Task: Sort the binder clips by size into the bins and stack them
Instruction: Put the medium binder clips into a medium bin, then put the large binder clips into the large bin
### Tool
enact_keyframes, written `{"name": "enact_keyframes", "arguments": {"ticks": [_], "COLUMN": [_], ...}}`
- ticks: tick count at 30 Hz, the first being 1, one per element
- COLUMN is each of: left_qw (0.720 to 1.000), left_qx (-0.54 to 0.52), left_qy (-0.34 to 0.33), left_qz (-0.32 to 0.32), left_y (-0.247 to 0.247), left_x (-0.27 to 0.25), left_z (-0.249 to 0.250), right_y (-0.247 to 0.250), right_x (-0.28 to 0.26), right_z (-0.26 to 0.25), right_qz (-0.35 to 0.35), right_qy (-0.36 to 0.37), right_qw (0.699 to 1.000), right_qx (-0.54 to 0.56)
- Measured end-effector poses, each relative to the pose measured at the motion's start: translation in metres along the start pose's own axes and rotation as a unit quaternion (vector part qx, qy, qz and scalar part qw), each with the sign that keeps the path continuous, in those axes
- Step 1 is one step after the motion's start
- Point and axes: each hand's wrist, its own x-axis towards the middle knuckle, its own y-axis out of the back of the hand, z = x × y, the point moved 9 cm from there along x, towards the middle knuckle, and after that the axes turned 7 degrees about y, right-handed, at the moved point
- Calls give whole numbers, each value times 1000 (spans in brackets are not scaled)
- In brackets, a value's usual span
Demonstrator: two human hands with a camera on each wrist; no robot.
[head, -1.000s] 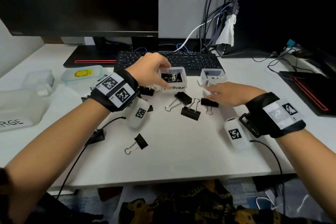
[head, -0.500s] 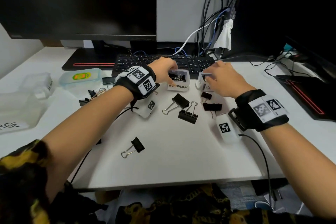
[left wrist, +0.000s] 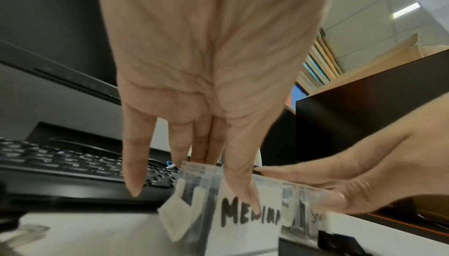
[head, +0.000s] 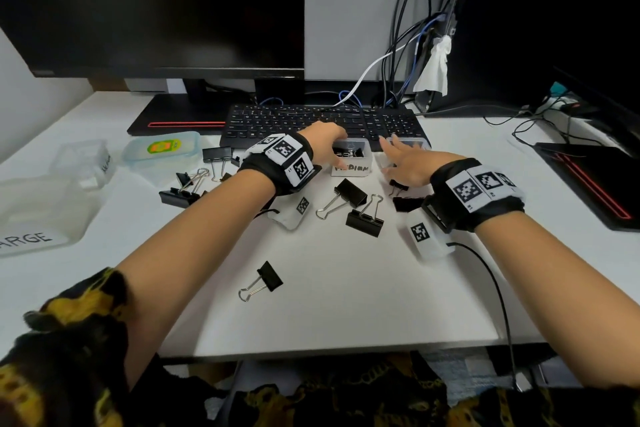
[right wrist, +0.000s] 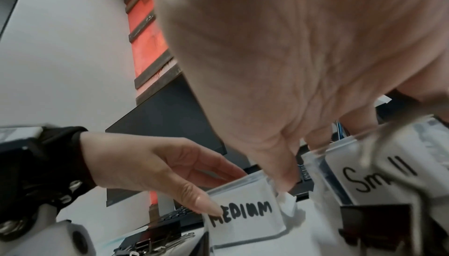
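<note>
Two small clear bins stand in front of the keyboard: the medium bin (head: 353, 168), with clips inside, and the small bin (head: 415, 142) to its right. My left hand (head: 325, 149) pinches the medium bin (left wrist: 243, 231), thumb on its label and fingers over the rim. My right hand (head: 405, 165) holds the small bin (right wrist: 388, 173) from above, thumb down between the two bins. Black binder clips lie loose on the table: two mid-sized ones (head: 349, 192) (head: 365, 217) in the middle, and one (head: 263, 279) nearer me. A small clip (head: 396, 184) lies under my right palm.
More clips (head: 183, 189) lie in a heap at the left. The large bin (head: 38, 215), another clear bin (head: 83, 159) and a lidded container (head: 162, 149) stand further left. The keyboard (head: 322, 121) and monitors close off the back. A cable (head: 498, 288) trails off the table's front edge.
My right hand rose from the clips on the table to the small bin and now holds it. My left hand stayed at the medium bin, settling onto its front wall.
</note>
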Motion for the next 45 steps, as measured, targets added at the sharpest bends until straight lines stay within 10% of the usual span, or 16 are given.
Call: {"name": "enact_keyframes", "arguments": {"ticks": [24,40,45], "left_qw": [965,883,851], "left_qx": [-58,-149,-240], "left_qy": [222,367,424], "left_qz": [125,251,194], "left_y": [101,86,58], "left_x": [-179,-296,-307], "left_z": [-205,-334,-363], "right_y": [45,-5,-13], "right_x": [-29,-46,-41], "right_z": [-239,-413,-427], "right_qz": [52,35,18], "right_qy": [298,419,420], "right_qw": [952,906,906], "right_qx": [-39,-51,-48]}}
